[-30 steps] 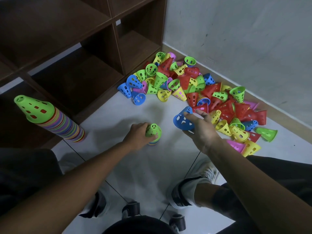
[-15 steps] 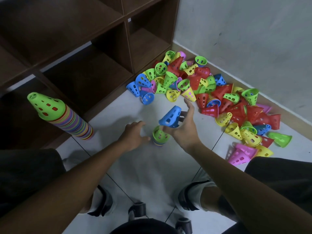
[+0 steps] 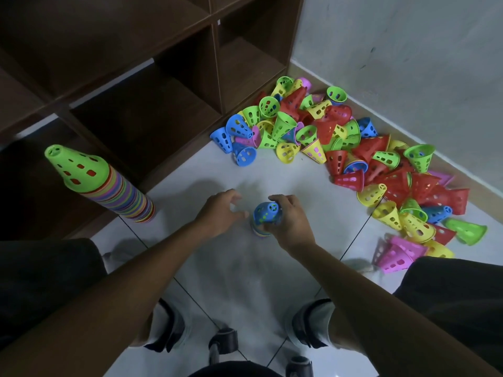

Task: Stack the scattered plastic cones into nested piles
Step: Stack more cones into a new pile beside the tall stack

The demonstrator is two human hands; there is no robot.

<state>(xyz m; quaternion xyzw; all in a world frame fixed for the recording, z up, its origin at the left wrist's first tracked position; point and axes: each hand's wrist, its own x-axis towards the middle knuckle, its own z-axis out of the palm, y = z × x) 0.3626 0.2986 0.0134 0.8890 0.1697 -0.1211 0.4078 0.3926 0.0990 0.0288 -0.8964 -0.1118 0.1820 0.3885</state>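
A blue perforated cone (image 3: pixel 266 213) sits on top of a short nested pile (image 3: pixel 260 232) on the white floor in the middle. My right hand (image 3: pixel 289 219) grips the blue cone from the right side. Just left of the pile, my left hand (image 3: pixel 221 212) hovers with relaxed fingers and holds nothing. A tall nested stack topped by a green cone (image 3: pixel 79 165) stands at the left. A big scatter of loose cones (image 3: pixel 340 148) in red, yellow, green, blue and pink lies at the right along the wall.
A dark wooden shelf unit (image 3: pixel 152 85) fills the upper left, with the grey wall (image 3: pixel 408 55) at the right. My knees, shoes (image 3: pixel 310 325) and a chair's castors (image 3: pixel 226 338) are at the bottom. Pink cones (image 3: pixel 394 254) lie by my right knee.
My right hand carried the blue cone from the loose heap and set it over the green-topped short pile. My left hand let go of that pile and moved slightly left.
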